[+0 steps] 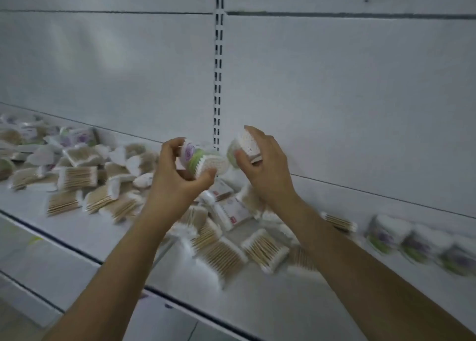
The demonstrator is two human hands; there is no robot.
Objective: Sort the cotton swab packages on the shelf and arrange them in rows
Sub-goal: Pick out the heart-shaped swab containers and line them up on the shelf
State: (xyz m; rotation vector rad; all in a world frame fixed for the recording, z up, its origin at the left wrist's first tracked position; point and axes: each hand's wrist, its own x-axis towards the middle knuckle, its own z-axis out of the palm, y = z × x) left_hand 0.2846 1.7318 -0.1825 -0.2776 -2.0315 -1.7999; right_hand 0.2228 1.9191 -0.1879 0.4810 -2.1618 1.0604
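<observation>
Your left hand [177, 170] has its fingers [170, 147] curled over the top of a round cotton swab package [203, 160], with the thumb pressing from below; the fingers are clamped on it. This package has a green band and a purple flower print, and its end of white swab tips faces you. Your right hand [262, 165] grips a second round package [244, 146], fingers wrapped over its far side and thumb on its near edge, so those fingers are clamped too. The white tip end of that one tilts up and to the left. The two packages sit just beside each other without touching, both held above the shelf [77, 227], in front of the slotted upright [218, 83] in the white back panel [347, 96].

Below your wrists lies a loose heap of flat swab packs [224, 253] with wooden sticks, overlapping one another at odd angles. Among them are two flat packs with white labels and a small red mark [231, 212]. The heap spreads away to your left along the shelf, where more packs [77, 178] lie jumbled and blurred. To your right, near the back panel, a short row of round flower-print packages [412, 242] stands side by side, well apart from your hands; blur hides the exact count.
</observation>
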